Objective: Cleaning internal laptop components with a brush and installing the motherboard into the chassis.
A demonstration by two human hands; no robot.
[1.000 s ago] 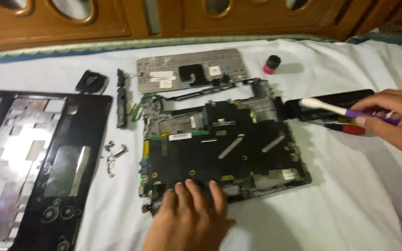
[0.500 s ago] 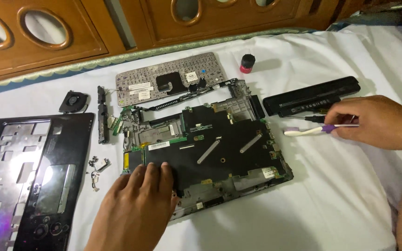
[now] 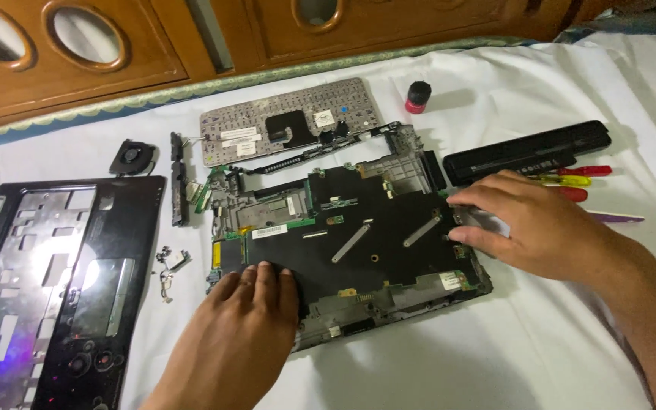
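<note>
Head view: left hand (image 3: 248,304) flat, right hand (image 3: 529,224) fingertips on motherboard (image 3: 358,243).

Your hands rest on a matt black laptop base (image 3: 343,243) with dull metal strips. Beside it lies a glossy black plastic cover (image 3: 55,281). The white bed sheet (image 3: 540,357) is soft, creased cloth. Behind it stands varnished, shiny wood panelling (image 3: 153,45). The battery (image 3: 525,152) is smooth, semi-matt black plastic.
</note>
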